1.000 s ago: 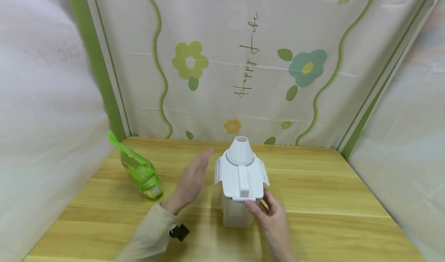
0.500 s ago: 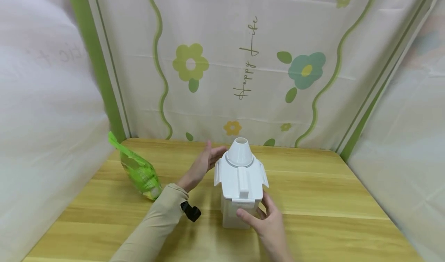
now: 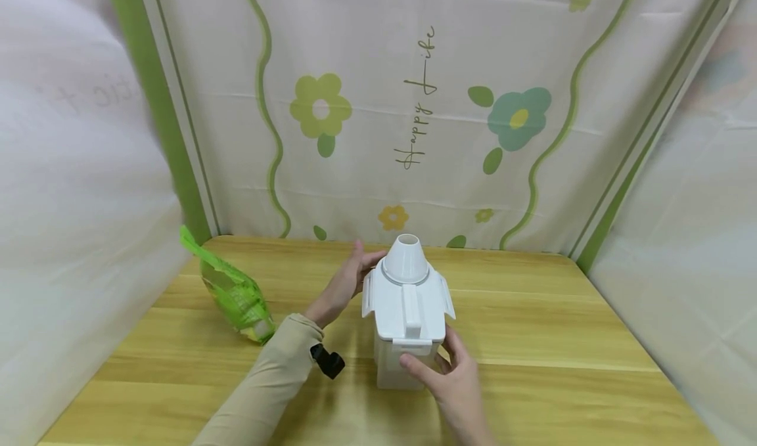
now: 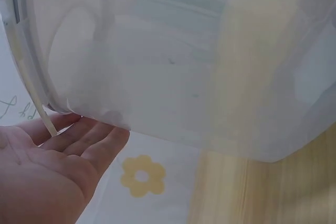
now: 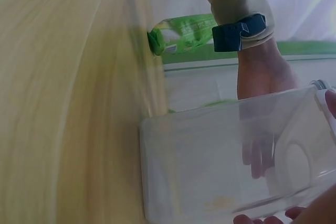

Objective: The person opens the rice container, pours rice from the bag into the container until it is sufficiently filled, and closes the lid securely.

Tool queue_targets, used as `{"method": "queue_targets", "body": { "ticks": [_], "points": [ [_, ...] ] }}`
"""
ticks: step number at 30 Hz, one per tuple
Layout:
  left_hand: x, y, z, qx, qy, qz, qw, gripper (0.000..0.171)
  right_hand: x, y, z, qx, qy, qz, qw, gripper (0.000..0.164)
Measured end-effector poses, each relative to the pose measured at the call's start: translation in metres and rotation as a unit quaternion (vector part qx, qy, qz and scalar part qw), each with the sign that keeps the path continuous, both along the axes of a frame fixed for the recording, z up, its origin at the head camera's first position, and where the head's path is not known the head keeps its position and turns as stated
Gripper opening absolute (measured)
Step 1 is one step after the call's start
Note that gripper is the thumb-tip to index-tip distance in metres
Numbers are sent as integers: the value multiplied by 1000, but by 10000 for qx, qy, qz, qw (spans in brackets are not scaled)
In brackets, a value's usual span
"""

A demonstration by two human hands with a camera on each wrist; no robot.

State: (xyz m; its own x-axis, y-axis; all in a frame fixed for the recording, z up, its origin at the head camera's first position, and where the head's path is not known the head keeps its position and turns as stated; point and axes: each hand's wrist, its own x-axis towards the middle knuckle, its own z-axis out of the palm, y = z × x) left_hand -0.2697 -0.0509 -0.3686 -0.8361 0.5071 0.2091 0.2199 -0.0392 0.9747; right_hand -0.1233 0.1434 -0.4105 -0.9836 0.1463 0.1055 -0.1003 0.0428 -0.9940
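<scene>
Its lid [image 3: 391, 316] is on, but side latches [image 3: 368, 295] flare, apparently unfastened; a translucent container [image 3: 389, 368] stands on the counter [image 3: 544, 331], right hand [image 3: 454, 375] gripping it, left hand [image 3: 345, 284] touching its back, fingers extended.

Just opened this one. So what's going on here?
A person's right hand grips the near right side of a clear container standing upright on a wooden table. The left hand is round its far left corner. The white lid with a cone-shaped spout is on. A green mesh bag lies to the left.
</scene>
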Motion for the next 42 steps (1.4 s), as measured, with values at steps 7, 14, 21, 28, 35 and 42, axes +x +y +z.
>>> {"method": "queue_targets", "body": {
  "ticks": [7,14,21,28,35,42],
  "points": [
    [0,0,0,38,-10,-26,10000,85,1,2,2,32,77,-116,9999,82],
    [1,2,2,54,-27,-13,10000,84,1,3,3,-155,15,-72,9999,85],
    [3,2,2,8,-10,63,10000,83,0,6,4,-132,93,-121,9998,81],
    [5,3,-1,53,0,54,10000,86,0,8,3,-647,140,-59,9978,74],
    [10,2,-4,36,-80,197,9998,82,-3,16,1,-797,120,165,9966,71],
    [16,-2,-5,38,-35,503,9987,81,-8,31,-1,-949,-64,281,9951,59]
  ]
}}
